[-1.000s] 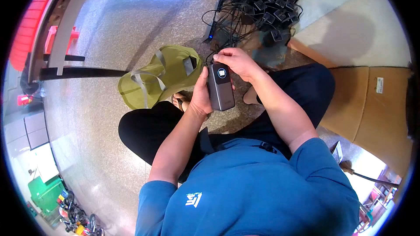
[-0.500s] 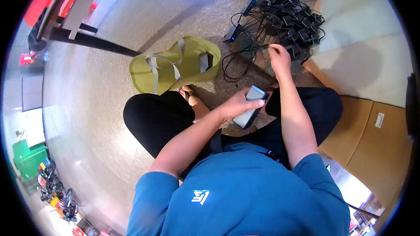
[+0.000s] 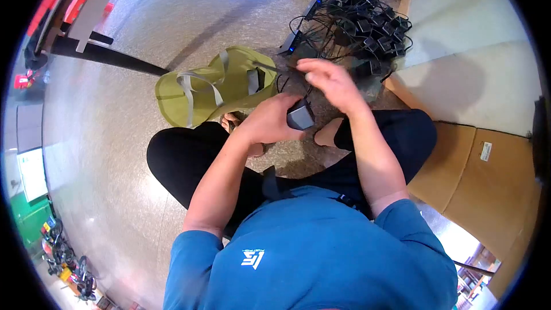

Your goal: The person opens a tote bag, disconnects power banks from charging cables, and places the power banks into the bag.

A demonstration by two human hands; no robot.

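My left hand (image 3: pixel 272 119) is wrapped round a grey and black box-shaped device (image 3: pixel 301 116), held above the floor between my legs with one end facing up. Just above it and to the right is my right hand (image 3: pixel 333 83), its fingers pinched together at a dark cable (image 3: pixel 272 68) that is smeared by motion and stretches left from the fingertips. A thin black lead shows beside the device's far end; whether it is plugged in I cannot tell. Beyond my right hand lies a heap of black power adapters (image 3: pixel 370 26) with tangled cords.
An olive-green bag (image 3: pixel 172 100) with grey straps lies open at the left, a dark and grey item (image 3: pixel 256 80) in its mouth. Power strips (image 3: pixel 291 42) with blue lights edge the adapter heap. Cardboard (image 3: pixel 459 166) stands at the right; a table leg (image 3: pixel 115 57) reaches in from upper left.
My left hand has moved left and up, turning the device end-on. My right hand has come left from the cord heap towards the device, bringing the cable across. The view has shifted slightly.
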